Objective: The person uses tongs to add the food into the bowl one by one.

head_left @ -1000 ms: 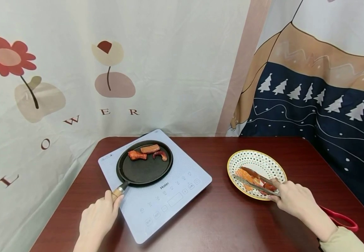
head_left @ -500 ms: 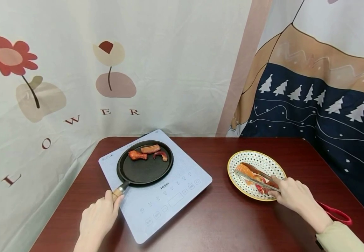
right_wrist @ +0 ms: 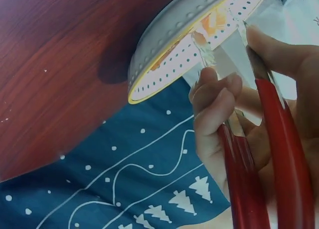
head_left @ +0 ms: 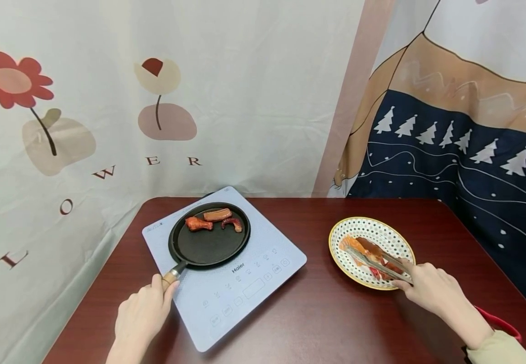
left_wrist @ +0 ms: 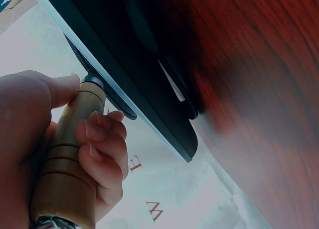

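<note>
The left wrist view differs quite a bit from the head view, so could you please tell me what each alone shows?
Only the left wrist view shows the black underside of the pale blue square cooktop and the butt end of the light wooden pan handle.

Only the head view shows the red drumstick, brown sausage and curled red piece in the round black pan, the yellow-rimmed dotted plate, the silver metal tongs and the right hand.

Both show the left hand gripping the handle, the dark red wooden table and the white printed curtain.

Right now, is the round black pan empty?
Not empty: the pan holds a reddish drumstick, a brown sausage and a curled red piece.
</note>
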{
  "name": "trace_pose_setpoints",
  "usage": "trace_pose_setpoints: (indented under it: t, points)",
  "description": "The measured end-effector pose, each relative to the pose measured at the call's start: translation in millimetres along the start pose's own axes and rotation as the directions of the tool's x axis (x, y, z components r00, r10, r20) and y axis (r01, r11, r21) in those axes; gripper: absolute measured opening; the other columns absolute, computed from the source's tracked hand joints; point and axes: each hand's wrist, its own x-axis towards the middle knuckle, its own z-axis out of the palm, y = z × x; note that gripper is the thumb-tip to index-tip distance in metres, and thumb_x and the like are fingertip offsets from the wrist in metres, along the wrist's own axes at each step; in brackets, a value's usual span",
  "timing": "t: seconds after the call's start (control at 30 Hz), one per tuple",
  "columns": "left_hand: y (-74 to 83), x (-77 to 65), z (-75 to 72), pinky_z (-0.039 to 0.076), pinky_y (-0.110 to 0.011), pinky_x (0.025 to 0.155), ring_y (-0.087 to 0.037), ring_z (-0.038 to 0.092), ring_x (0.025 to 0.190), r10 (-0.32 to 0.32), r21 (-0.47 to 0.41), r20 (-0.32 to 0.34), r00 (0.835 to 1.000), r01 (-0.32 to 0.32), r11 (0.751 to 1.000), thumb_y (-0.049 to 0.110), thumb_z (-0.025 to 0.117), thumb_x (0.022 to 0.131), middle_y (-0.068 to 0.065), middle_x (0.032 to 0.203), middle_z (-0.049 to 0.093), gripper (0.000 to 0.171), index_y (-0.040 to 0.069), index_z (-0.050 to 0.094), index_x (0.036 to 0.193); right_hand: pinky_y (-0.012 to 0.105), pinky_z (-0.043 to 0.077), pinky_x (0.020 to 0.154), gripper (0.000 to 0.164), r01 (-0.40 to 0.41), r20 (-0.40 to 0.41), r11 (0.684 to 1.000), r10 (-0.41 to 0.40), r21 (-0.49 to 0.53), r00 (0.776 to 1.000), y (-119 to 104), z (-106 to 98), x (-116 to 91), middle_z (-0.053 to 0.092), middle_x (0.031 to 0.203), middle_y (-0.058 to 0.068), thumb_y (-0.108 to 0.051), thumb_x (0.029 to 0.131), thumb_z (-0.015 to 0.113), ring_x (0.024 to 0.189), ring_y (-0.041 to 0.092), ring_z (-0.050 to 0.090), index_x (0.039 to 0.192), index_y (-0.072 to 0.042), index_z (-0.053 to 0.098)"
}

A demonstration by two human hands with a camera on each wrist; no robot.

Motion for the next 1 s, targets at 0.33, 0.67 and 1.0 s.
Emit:
trace_pose_setpoints:
  t: [0.33,0.67,1.0]
  points:
    - [0.5,-0.3,-0.5,0.038,-0.041,0.044,-0.032,0.054,0.050,-0.001,0.002,0.002,1.000,0.001,1.000,0.037,0.051,0.096,-0.014,0.059,0.052,0.039,-0.001,0.045,0.089,0.041,0.042,0.046,0.042,0.053,-0.135,0.999,-0.053,0.002,0.989,0.2,3.0,0.6,0.067,0.079,0.019,-0.027,0.076,0.077,0.055,0.025,0.058,0.109,-0.003,0.067]
    - [0.1,-0.5,0.4,0.038,-0.043,0.044,-0.035,0.055,0.051,0.009,0.000,-0.018,1.000,-0.009,1.000,0.037,0.051,0.096,-0.016,0.060,0.054,0.039,-0.001,0.045,0.088,0.036,0.039,0.047,0.044,0.019,-0.080,0.997,-0.013,0.074,0.997,3.7,2.1,4.2,0.067,0.086,0.024,-0.028,0.080,0.074,0.057,0.020,0.053,0.114,-0.001,0.066]
    - [0.5,-1.4,-0.4,0.039,-0.044,0.044,-0.035,0.055,0.051,0.010,0.000,-0.023,1.000,-0.010,1.000,0.036,0.052,0.096,-0.016,0.060,0.054,0.039,-0.001,0.045,0.087,0.032,0.033,0.046,0.046,-0.006,-0.073,0.995,0.014,0.104,0.997,2.9,0.1,2.0,0.063,0.075,0.016,-0.029,0.081,0.073,0.056,0.018,0.045,0.116,0.000,0.064]
